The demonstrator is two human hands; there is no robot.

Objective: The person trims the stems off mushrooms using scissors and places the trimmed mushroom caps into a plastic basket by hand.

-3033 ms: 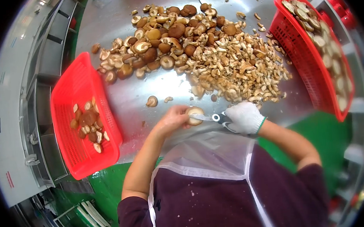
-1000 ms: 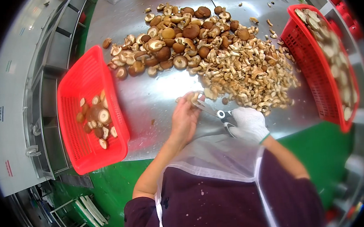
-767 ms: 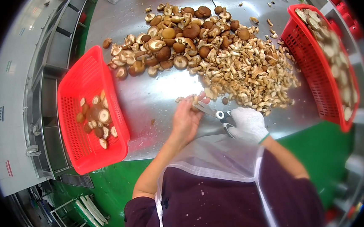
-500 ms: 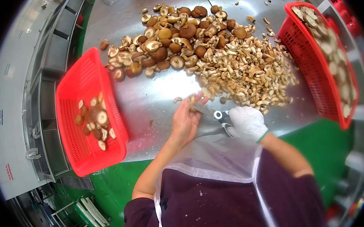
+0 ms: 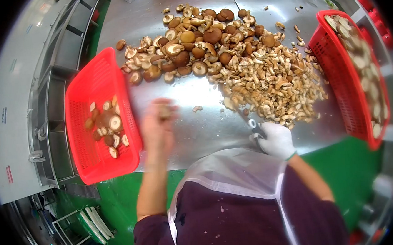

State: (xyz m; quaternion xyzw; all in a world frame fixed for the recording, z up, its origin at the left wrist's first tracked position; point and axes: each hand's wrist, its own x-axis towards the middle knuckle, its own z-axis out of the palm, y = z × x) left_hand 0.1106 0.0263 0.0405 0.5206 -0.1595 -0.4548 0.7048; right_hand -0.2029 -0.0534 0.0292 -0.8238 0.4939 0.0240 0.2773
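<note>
My bare left hand (image 5: 156, 127), smeared by motion, is over the steel table beside the left red basket. A brownish mushroom (image 5: 164, 111) shows blurred between its fingers. In a white glove, my right hand (image 5: 277, 140) is closed around the handles of a pair of scissors (image 5: 252, 125), whose blades point up and left toward the stem pile. Cut mushroom stems (image 5: 271, 83) lie heaped in front of the right hand. Whole brown mushrooms (image 5: 197, 40) form a pile farther back. Several trimmed mushrooms (image 5: 114, 123) rest inside the left basket.
The red basket (image 5: 77, 96) stands at the table's left edge. At the right, another red basket (image 5: 338, 67) is tilted and holds pale mushrooms (image 5: 359, 65). A single stem piece (image 5: 197, 108) lies on the steel table (image 5: 193, 136). Green floor (image 5: 336, 167) shows beyond the front edge.
My left hand has moved left, away from the scissors toward the left basket, carrying the mushroom. The right hand keeps the scissors and has shifted slightly right and down in view.
</note>
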